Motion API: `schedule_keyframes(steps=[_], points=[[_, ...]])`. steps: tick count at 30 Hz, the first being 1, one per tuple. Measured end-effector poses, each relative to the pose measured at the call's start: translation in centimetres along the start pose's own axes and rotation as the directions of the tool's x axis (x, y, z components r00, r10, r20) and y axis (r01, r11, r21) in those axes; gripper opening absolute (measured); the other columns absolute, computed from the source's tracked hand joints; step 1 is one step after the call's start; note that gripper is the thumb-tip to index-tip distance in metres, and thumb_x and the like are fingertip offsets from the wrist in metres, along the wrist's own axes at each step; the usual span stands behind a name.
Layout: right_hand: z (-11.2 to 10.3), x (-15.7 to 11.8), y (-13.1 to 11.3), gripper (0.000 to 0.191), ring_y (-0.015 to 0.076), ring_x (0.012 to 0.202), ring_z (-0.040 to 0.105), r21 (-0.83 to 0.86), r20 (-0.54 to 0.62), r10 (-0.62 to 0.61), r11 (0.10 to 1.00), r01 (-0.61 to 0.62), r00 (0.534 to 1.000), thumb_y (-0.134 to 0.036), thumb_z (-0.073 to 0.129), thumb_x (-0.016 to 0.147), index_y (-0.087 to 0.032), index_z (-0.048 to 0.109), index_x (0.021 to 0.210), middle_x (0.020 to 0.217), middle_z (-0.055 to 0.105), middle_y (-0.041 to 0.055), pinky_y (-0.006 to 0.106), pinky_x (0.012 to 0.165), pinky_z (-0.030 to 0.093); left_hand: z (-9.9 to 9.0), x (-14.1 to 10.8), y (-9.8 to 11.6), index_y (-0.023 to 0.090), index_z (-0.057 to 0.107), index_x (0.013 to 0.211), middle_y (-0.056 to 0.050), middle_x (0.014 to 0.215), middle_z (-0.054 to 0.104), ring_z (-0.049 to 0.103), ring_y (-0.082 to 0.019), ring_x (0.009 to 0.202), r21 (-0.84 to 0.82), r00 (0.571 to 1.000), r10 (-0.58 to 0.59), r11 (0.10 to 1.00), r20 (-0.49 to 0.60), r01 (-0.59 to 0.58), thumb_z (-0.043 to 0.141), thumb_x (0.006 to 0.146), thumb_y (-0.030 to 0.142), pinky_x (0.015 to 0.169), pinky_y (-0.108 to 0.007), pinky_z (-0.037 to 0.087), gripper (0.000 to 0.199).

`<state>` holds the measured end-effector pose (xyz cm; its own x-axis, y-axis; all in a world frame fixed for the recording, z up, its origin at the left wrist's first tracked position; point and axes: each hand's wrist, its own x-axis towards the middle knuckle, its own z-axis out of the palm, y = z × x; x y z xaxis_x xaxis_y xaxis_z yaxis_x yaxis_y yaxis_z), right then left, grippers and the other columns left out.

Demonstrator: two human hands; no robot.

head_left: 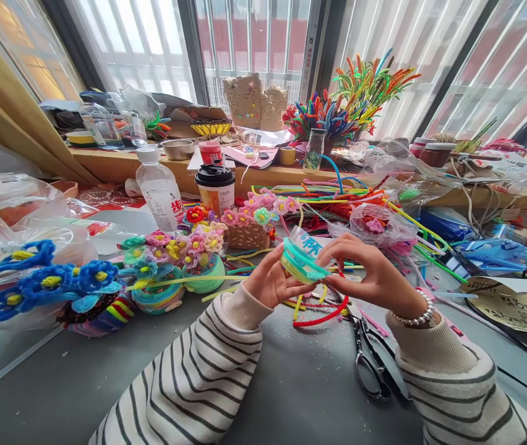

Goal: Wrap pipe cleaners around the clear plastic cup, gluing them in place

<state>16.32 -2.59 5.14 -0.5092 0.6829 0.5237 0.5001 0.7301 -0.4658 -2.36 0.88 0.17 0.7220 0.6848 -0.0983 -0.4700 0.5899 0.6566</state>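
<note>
A small round cup-like piece (301,262), wrapped in turquoise and yellow fuzzy strips, is held up above the table between both hands. My left hand (270,279) grips it from the left side, thumb at its rim and fingers beneath. My right hand (360,269) pinches its right edge with bent fingers. Behind it shows a clear wrapper with blue lettering, partly covered by the piece. A red pipe cleaner (321,321) lies curved on the table below. Black-handled scissors (375,364) rest beside my right wrist.
Blue fuzzy flowers (52,281) and small flower pots (156,290) stand at left. Behind them are a water bottle (159,191) and a lidded cup (216,188). Loose pipe cleaners (300,188) lie at centre back; blue packages (493,256) are at right.
</note>
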Motion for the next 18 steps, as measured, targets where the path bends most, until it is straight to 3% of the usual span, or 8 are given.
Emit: schedule_keyframes(steps=[4,8,12,18], points=[[-0.2,-0.1,0.1,0.01,0.0115,0.07,0.055,0.009,-0.05,0.059,0.998,-0.058,0.997,-0.024,0.059,0.076,-0.016,0.062,0.081,0.081,0.064,0.0049,0.023,0.058,0.046,0.4,0.0,0.0,0.013,0.055,0.103,-0.009,0.099,0.065,0.062,-0.018,0.086,0.046,0.982,0.126,0.992,-0.138,-0.121,0.051,0.078,0.036,0.079,-0.032,0.047,0.035],[-0.3,-0.3,0.7,0.014,0.011,0.069,0.059,-0.013,-0.089,0.071,0.997,-0.073,0.994,-0.023,0.055,0.079,-0.016,0.064,0.086,0.086,0.066,0.0065,0.022,0.058,0.048,0.2,0.2,-0.2,0.015,0.057,0.096,-0.007,0.097,0.066,0.062,-0.018,0.087,0.113,0.958,0.237,0.969,-0.159,-0.221,0.058,0.071,0.033,0.075,-0.029,0.049,0.031],[-0.2,-0.4,1.3,0.017,0.014,0.079,0.062,0.052,-0.112,0.104,0.994,-0.099,0.988,-0.023,0.052,0.081,-0.017,0.065,0.089,0.091,0.066,0.0074,0.024,0.063,0.051,0.0,0.3,-0.3,0.014,0.058,0.094,-0.006,0.091,0.067,0.063,-0.018,0.085,0.132,0.952,0.255,0.963,-0.171,-0.235,0.06,0.068,0.032,0.073,-0.026,0.049,0.032],[-0.1,-0.4,1.4,0.021,0.0116,0.07,0.063,0.254,-0.16,0.251,0.945,-0.206,0.955,-0.028,0.05,0.082,-0.018,0.065,0.094,0.092,0.066,0.0065,0.024,0.061,0.053,0.5,0.0,0.1,0.014,0.053,0.104,-0.007,0.096,0.065,0.062,-0.018,0.089,0.064,0.958,0.253,0.967,-0.135,-0.247,0.051,0.074,0.036,0.082,-0.031,0.046,0.037]])
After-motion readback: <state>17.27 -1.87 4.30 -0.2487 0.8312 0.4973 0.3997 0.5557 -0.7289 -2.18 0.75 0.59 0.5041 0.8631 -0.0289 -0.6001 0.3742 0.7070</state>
